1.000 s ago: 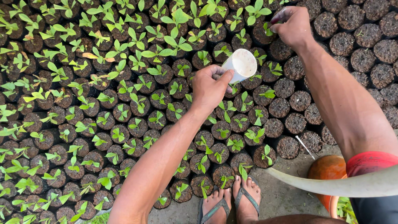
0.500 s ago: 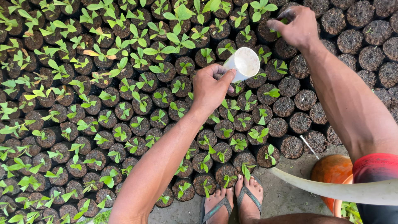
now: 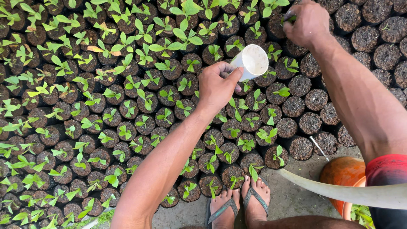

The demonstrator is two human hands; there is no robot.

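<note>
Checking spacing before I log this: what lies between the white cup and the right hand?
In the head view, seedling pots fill the stretch between the white cup, held by the left hand, and the right hand.

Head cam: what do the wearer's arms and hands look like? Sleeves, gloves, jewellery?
Both arms are bare from hand up past the elbow: no sleeves, no gloves. The left hand and right hand show no rings, and neither wrist carries a watch or band. Both forearms look lean and sinewy. Fingernails are short. The red and dark shorts at the lower right are the only clothing in view, plus grey flip-flops.
</note>
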